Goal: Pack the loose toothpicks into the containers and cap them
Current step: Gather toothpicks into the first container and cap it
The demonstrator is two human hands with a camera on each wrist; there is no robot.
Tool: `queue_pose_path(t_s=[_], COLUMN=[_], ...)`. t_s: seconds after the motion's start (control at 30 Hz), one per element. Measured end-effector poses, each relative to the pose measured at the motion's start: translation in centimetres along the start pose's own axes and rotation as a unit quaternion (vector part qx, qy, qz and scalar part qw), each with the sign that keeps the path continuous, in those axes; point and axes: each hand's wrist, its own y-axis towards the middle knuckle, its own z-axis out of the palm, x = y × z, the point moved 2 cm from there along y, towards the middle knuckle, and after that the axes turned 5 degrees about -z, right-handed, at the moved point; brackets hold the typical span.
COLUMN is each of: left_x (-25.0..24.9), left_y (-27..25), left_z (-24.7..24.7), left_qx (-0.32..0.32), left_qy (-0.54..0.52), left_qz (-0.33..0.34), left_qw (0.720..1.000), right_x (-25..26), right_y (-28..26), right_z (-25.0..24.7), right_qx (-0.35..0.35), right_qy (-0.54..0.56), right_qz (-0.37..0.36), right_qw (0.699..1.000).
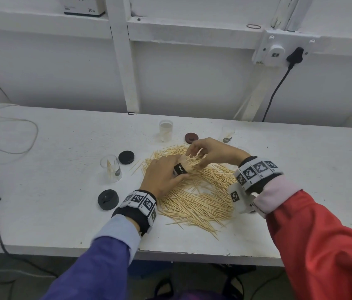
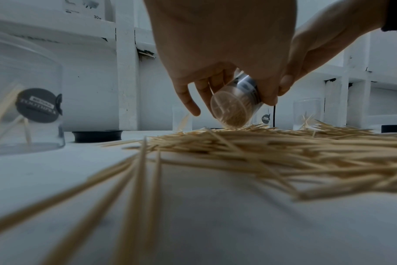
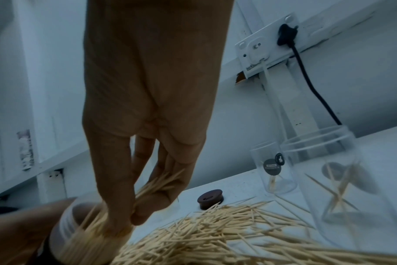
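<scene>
A wide heap of loose toothpicks (image 1: 194, 191) (image 2: 283, 152) (image 3: 215, 233) covers the middle of the white table (image 1: 51, 202). My left hand (image 1: 163, 175) grips a clear container (image 1: 181, 167) (image 2: 235, 105) (image 3: 84, 238), tilted on its side over the heap and largely full of toothpicks. My right hand (image 1: 203, 151) pinches a bundle of toothpicks (image 1: 194, 162) (image 3: 156, 186) at the container's mouth. Other clear containers stand open: one left (image 1: 111, 167) (image 2: 23, 100), one at the back (image 1: 166, 130), one back right (image 1: 227, 134) (image 3: 272, 170).
Two black caps (image 1: 126, 157) (image 1: 108, 199) lie left of the heap and a brown cap (image 1: 191, 137) (image 3: 210, 198) behind it. Another clear container (image 3: 340, 188) stands close to my right wrist. Cables (image 1: 15, 135) trail at the table's left. A wall socket with a black plug (image 1: 294, 56) is behind.
</scene>
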Motion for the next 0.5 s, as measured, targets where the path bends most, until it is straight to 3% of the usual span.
queue_pose_path(t_s=[0.2,0.5], left_x=[0.0,0.0], left_y=[-0.1,0.0], left_z=[-0.1,0.0], left_qx=[-0.002,0.004], left_qy=[-0.002,0.003], left_qz=[0.003,0.004], left_qw=[1.0,1.0], right_x=[-0.3,0.2], right_y=[-0.3,0.1], right_z=[-0.7,0.3], right_qx=[-0.053,-0.017], right_qy=[0.039,0.002], right_qz=[-0.008,-0.019], right_qw=[0.998,1.0])
